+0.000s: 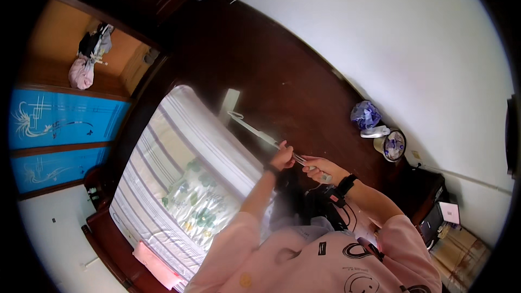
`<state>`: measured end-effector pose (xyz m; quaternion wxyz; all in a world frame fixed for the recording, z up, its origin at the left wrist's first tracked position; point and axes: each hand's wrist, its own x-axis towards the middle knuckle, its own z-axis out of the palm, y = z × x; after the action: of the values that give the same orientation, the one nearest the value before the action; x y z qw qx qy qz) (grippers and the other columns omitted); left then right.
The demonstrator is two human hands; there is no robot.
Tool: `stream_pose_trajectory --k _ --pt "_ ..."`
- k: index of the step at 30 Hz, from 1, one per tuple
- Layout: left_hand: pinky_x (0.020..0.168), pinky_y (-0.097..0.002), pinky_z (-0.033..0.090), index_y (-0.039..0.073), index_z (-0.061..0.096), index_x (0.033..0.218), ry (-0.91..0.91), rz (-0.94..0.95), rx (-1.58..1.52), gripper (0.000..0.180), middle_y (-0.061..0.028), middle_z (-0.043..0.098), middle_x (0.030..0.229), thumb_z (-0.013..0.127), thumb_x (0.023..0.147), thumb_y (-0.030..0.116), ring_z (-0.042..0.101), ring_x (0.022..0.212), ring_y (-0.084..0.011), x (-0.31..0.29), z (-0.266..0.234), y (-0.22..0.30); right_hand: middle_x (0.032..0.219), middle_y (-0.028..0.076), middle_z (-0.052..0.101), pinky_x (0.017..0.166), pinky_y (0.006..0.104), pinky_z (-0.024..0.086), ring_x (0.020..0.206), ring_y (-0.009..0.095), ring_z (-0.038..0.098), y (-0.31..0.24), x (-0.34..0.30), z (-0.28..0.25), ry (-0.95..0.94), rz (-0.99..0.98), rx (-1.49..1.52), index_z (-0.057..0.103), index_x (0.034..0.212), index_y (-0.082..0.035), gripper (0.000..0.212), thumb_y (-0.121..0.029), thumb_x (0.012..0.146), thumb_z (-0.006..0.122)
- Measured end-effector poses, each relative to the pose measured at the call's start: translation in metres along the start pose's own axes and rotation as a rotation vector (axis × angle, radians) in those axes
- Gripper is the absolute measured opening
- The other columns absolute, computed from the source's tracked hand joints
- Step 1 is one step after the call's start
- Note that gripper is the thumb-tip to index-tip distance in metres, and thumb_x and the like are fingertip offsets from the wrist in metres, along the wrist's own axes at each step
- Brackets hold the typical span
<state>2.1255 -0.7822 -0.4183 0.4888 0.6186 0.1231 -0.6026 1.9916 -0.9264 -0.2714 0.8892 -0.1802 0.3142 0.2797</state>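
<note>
Both my hands are closed around the pale pole of a long-handled flat mop (251, 129). My left hand (282, 157) grips it farther along, while my right hand (321, 169) holds it close to the end, which sticks out past my fingers. The mop slants away to the far left over the dark floor. Its whitish rectangular head (229, 100) is slightly blurred and lies beside the far corner of the bed; I cannot tell whether it touches the bedding.
On the left stands a bed with a striped cover (157, 146) and a pink pillow (156, 266). Beyond it is a wardrobe with blue panels (68, 119) and clothes (89, 57). A purple bag (365, 114) and a waste bin (394, 145) sit along the right wall.
</note>
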Motion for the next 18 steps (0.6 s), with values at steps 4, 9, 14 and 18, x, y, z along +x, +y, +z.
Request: stream_pose_trajectory --k 4,9,14,18 --pt "0.042 -0.0282 0.045 0.019 0.008 0.144 -0.069 -0.049 0.115 0.062 -0.0056 0.051 0.068 0.039 0.091 0.027 0.048 0.045 -0.0128 -0.024 0.096 -0.014 0.078 0.003 0.048 0.033 0.0130 0.027 0.045 0.000 0.037 0.041 -0.061 -0.083 0.104 -0.156 -0.052 0.041 0.126 -0.012 0.034 -0.002 0.093 0.044" --pt "0.045 -0.0308 0.052 0.010 0.005 0.145 -0.115 -0.013 0.360 0.065 -0.0108 0.059 0.072 0.036 0.091 0.029 0.056 0.049 -0.0163 -0.051 0.209 -0.065 0.078 0.004 0.047 0.033 0.0135 0.029 0.044 0.001 0.036 0.080 -0.174 -0.104 0.170 -0.237 0.200 0.039 0.127 -0.009 0.035 -0.004 0.094 0.045" --pt "0.046 -0.0322 0.054 0.009 -0.017 0.142 -0.260 -0.084 0.596 0.075 -0.0171 0.065 0.079 0.035 0.091 0.029 0.061 0.050 -0.0209 -0.071 0.312 -0.102 0.079 0.004 0.050 0.034 0.0136 0.031 0.044 0.001 0.036 0.120 -0.282 -0.118 0.326 -0.261 0.190 0.038 0.131 -0.009 0.039 -0.006 0.093 0.048" --pt "0.044 -0.0339 0.054 0.006 -0.018 0.140 -0.371 -0.091 0.697 0.076 -0.0205 0.064 0.075 0.034 0.091 0.028 0.061 0.048 -0.0235 -0.078 0.353 -0.114 0.075 0.002 0.051 0.035 0.0141 0.032 0.046 0.001 0.038 0.163 -0.302 -0.154 0.300 -0.437 0.213 0.044 0.127 -0.008 0.033 -0.008 0.094 0.048"
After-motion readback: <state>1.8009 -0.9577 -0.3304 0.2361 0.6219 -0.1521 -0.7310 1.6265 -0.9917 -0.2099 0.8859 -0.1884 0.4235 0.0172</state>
